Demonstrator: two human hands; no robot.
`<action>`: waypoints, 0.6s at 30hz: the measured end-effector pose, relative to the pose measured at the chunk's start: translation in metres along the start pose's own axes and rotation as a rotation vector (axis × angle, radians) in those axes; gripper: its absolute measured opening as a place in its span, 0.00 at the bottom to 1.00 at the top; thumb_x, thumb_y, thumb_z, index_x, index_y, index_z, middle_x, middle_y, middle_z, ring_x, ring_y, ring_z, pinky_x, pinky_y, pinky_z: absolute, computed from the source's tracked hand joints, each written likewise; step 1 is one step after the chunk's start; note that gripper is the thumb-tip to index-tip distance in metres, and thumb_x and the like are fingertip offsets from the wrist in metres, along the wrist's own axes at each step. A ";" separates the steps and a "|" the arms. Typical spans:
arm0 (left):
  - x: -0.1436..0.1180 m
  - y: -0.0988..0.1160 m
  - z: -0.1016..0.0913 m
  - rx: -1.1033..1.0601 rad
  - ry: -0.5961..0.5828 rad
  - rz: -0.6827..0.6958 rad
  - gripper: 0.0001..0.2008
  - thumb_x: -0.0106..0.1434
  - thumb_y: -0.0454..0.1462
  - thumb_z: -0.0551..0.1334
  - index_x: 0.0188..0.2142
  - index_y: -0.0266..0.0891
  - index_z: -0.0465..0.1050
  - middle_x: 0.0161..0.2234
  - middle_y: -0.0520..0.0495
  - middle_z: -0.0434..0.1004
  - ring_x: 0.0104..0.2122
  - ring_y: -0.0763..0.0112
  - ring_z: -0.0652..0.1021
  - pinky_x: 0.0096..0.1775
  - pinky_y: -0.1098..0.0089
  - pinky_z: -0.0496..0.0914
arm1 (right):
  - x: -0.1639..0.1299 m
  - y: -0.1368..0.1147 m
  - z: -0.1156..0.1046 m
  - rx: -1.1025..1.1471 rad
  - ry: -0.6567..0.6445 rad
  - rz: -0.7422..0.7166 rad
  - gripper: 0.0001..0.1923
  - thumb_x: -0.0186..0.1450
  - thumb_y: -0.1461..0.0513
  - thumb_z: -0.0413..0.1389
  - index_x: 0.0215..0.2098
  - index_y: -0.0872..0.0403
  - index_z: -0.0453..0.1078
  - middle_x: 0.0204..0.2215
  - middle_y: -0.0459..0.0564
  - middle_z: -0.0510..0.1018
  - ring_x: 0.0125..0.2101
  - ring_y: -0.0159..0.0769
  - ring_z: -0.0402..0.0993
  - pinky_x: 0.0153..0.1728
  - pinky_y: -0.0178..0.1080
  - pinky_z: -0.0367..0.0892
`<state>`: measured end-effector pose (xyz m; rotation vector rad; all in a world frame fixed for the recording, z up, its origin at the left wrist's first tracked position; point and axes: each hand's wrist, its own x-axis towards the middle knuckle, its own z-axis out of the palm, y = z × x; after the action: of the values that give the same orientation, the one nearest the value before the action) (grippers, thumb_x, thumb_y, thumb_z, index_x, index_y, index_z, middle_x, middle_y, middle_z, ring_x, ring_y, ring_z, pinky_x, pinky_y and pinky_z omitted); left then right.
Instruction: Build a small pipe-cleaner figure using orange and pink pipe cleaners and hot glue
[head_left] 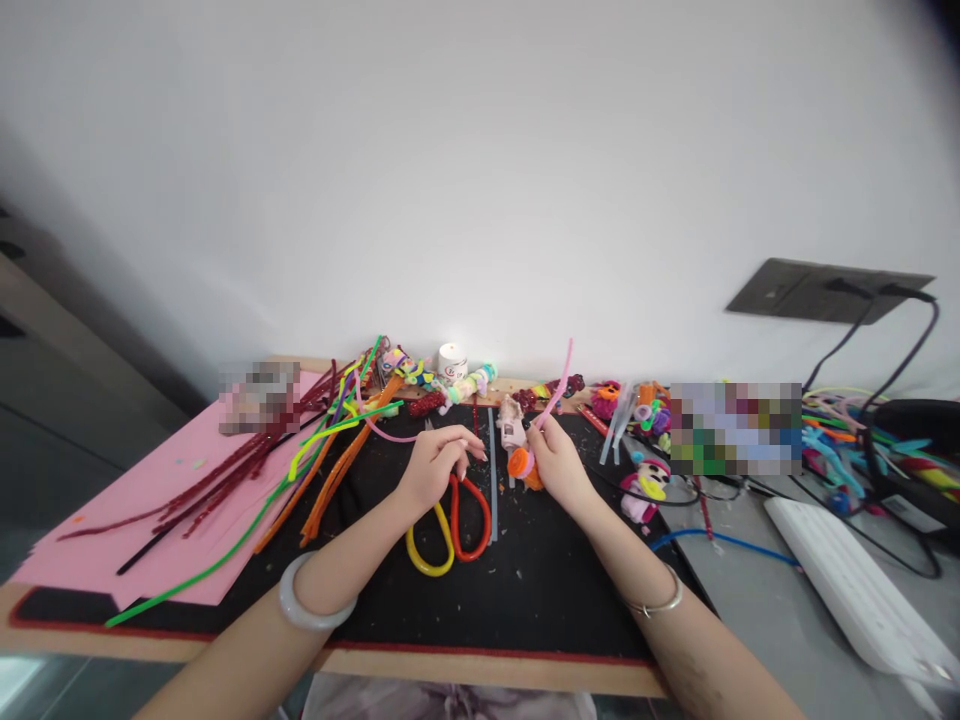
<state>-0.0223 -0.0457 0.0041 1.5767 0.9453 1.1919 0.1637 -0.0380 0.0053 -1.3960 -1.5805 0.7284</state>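
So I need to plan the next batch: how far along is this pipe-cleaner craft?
Done, by the look of it: finished figures stand along the back edge, like the pink doll. In hand: the right hand holds a pink pipe cleaner over an orange piece; the left hand rests on the scissors. Left: many loose pipe cleaners lie unused.

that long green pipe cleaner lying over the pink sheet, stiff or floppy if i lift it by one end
The green pipe cleaner would probably sag: it is long and thin and already lies in a gentle curve. It looks light, so it should lift easily. Its fuzzy surface likely grips rather than slips on the pink sheet.
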 end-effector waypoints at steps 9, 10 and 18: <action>0.002 0.002 0.001 0.181 0.081 0.031 0.15 0.63 0.39 0.50 0.35 0.35 0.73 0.19 0.52 0.68 0.22 0.74 0.70 0.29 0.72 0.63 | 0.000 -0.001 0.000 0.004 0.001 -0.019 0.08 0.62 0.58 0.45 0.27 0.52 0.57 0.21 0.42 0.64 0.23 0.33 0.61 0.26 0.34 0.58; 0.002 0.002 0.001 0.193 0.086 0.040 0.15 0.63 0.39 0.50 0.35 0.35 0.73 0.21 0.52 0.68 0.22 0.74 0.70 0.29 0.72 0.63 | 0.000 -0.001 0.000 0.000 0.001 -0.019 0.08 0.62 0.58 0.44 0.27 0.52 0.57 0.21 0.42 0.63 0.23 0.33 0.61 0.26 0.34 0.58; 0.003 -0.004 0.000 0.325 0.085 0.102 0.12 0.62 0.38 0.53 0.30 0.36 0.73 0.29 0.49 0.64 0.26 0.74 0.68 0.28 0.73 0.62 | 0.000 -0.003 0.000 0.001 0.000 -0.023 0.08 0.62 0.59 0.44 0.27 0.52 0.57 0.20 0.42 0.64 0.23 0.33 0.62 0.26 0.34 0.58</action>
<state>-0.0212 -0.0416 0.0014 1.8600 1.1718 1.2292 0.1627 -0.0385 0.0075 -1.3753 -1.5936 0.7152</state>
